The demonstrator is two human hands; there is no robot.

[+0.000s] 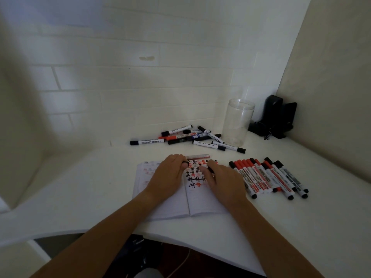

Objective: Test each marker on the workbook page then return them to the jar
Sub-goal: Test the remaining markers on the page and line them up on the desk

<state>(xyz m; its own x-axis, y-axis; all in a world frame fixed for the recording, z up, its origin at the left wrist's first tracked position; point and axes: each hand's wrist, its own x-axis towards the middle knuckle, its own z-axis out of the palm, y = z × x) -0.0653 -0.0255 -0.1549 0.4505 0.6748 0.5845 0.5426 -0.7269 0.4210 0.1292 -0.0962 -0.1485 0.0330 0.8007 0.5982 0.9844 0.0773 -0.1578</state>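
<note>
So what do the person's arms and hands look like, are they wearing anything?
Both forearms are bare right to the bottom of the picture, with no sleeves showing. The left hand and right hand wear no gloves, and no watch, ring or bracelet can be made out in this dim view.

Workbook page (197, 177): we see red and black hash marks in rows on white.
Row of markers (267, 177): we count red caps and black caps, white barrels.
Marker pile (192, 137): mostly black-capped, one red.
Jar (237, 122): clear.
Worktop (281, 227): white.
</note>
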